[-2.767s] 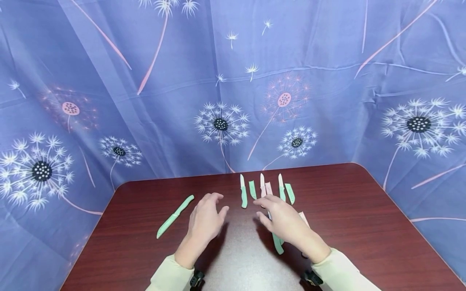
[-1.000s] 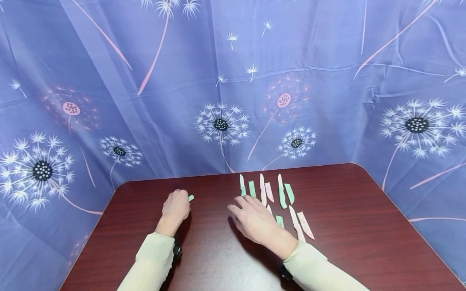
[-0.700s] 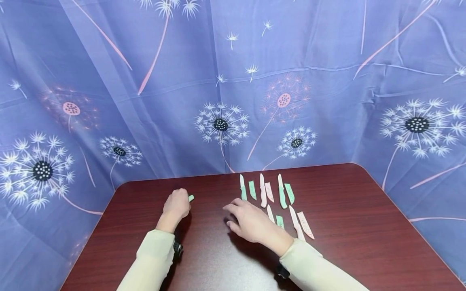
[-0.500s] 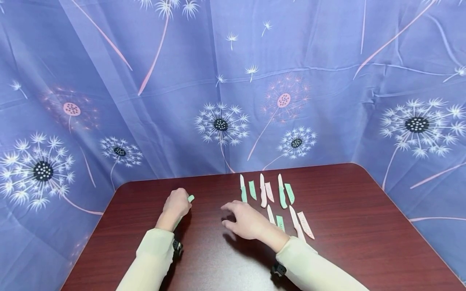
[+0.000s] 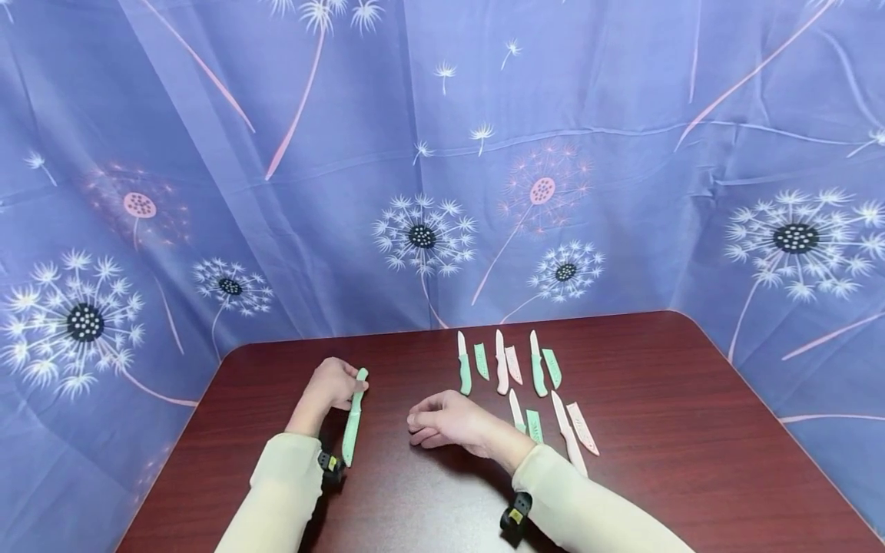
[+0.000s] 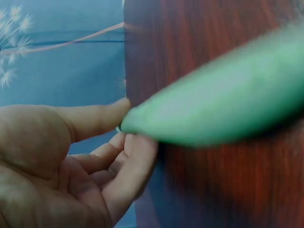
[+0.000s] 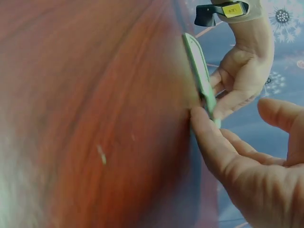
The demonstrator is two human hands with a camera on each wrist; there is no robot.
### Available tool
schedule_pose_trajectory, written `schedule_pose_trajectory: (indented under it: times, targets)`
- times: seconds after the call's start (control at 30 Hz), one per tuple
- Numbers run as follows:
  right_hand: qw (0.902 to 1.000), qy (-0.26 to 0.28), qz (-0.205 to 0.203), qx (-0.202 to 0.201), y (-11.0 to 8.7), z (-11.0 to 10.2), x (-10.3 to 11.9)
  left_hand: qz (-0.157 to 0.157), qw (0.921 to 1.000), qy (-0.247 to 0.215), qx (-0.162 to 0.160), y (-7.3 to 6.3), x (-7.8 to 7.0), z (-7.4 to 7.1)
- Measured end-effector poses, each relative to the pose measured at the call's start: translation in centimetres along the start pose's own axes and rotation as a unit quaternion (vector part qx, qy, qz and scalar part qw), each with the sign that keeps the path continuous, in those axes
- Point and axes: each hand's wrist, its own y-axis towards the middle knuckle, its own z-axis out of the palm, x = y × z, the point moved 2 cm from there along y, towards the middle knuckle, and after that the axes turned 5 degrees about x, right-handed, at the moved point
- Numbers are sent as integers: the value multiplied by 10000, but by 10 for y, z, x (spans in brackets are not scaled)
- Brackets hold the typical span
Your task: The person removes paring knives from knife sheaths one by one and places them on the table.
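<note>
My left hand [image 5: 335,384] pinches a green sheathed knife [image 5: 353,426] by its handle, between thumb and fingers. The knife points its covered tip toward the near side of the table. In the left wrist view the green sheath [image 6: 223,95] is blurred and reaches out past the fingertips. My right hand [image 5: 449,421] is to the right of the knife, bent loosely with nothing in it. Its thumb [image 7: 280,114] stands apart from the fingers in the right wrist view. There the left hand [image 7: 244,71] and the knife [image 7: 199,66] show beyond it.
At the back right lie a green-handled knife [image 5: 465,375], a pink-handled knife [image 5: 502,372] and another green-handled knife [image 5: 538,375], each with a loose sheath beside it. Nearer are a pale knife [image 5: 568,438] and a pink sheath [image 5: 583,430]. A patterned curtain [image 5: 311,253] surrounds the wooden table [image 5: 691,430].
My left hand has reached to the sheathed knife, gripped it and turned it, swinging its tip rightward. My right hand has moved left, away from the row of knives.
</note>
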Motion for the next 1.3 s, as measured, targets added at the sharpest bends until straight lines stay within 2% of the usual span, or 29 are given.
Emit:
schedule_pose_trajectory:
  times: [0.07, 0.17, 0.37, 0.47, 0.63, 0.93, 1.1, 1.3]
  targets:
    - [9993, 360, 78, 73, 3, 1, -4, -44, 9979, -633, 144, -2, 2, -1]
    - [9965, 805, 197, 145, 6, 4, -9, -107, 9911, -1296, 301, -4, 4, -2]
    - [9903, 1334, 243, 291, 14, 15, -14, -212, 9721, -2270, 559, -4, 11, -1]
    - [9872, 1544, 273, 298, 18, 20, -14, -207, 9627, -2612, 680, -3, 13, 0]
    - [9829, 1792, 315, 284, 26, 29, -16, -97, 9554, -2857, 734, -4, 16, 4]
    - [9856, 1675, 158, 176, 32, 35, -23, 43, 9413, -3315, 632, -6, 17, 14]
    - [9860, 1663, 101, 90, 28, 32, -20, 94, 9373, -3438, 566, -9, 14, 18]
    - [9883, 1525, -21, -32, 22, 27, -16, 316, 9345, -3518, 448, -17, 7, 19]
